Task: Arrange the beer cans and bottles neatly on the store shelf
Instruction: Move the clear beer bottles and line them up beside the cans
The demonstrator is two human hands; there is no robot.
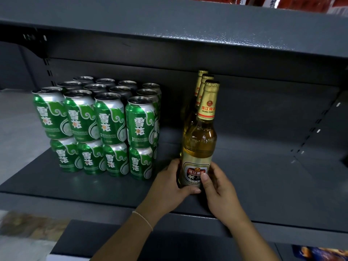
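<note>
Both hands on the front bottle, upright at the shelf's near edge

The front bottle [197,147] stands with its long axis vertical, directly ahead of two more bottles [200,87] lined up toward the back of the shelf [263,176]. The left hand [169,183] wraps its lower left side and the right hand [216,187] its lower right, fingers [204,178] curled onto the label, both equally near. The stacked green cans [105,125] sit just to the left, apart from the bottle.
</note>
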